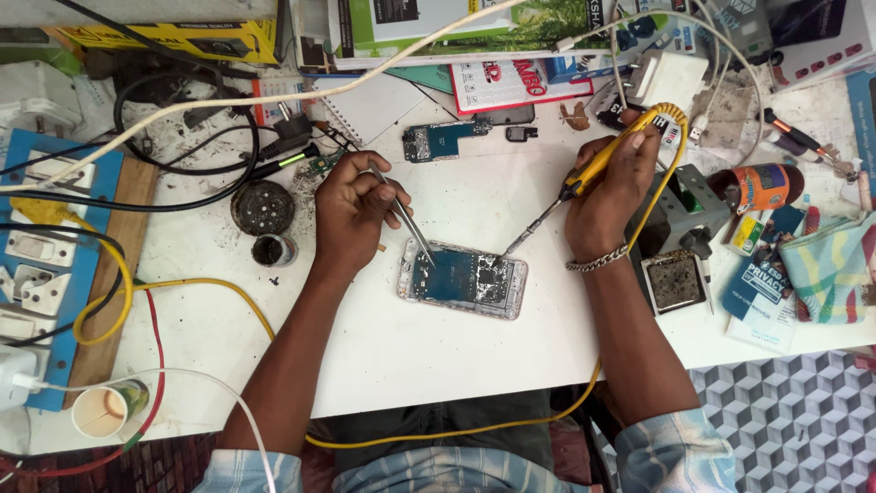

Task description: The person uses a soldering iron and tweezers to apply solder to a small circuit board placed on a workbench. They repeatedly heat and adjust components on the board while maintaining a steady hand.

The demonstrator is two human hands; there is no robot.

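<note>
Left hand: your left hand [351,212] is closed around thin metal tweezers [406,222]; the tweezer tips come down on the left part of the opened phone [463,279].
Right hand: your right hand [610,196] is clamped around a yellow-handled soldering iron [584,178]; its dark tip points to 7 o'clock and ends just above the upper edge of the phone.
Hands together: the two hands are apart, one on each side of the phone, and both tools meet over it.
Phone: it lies flat near the middle of the white worktop [438,356], slightly turned, with the back off, so you see the blue board and small dark parts inside.
Wrist: a silver chain bracelet [598,262] sits on your right wrist.
At 12 o'clock from the phone: a loose circuit board [443,140] lies on the worktop, well apart.
At 9 o'clock: a round dark tin [262,207] and a smaller dark pot [272,250] stand beside your left hand.
At 3 o'clock: a grey iron stand [683,205] with a dirty square sponge tray [673,281] in front of it.
Cable: the yellow cable [182,288] of the iron runs over the front edge of the worktop.
At 8 o'clock, far: a paper cup [100,412] stands near the worktop corner.
</note>
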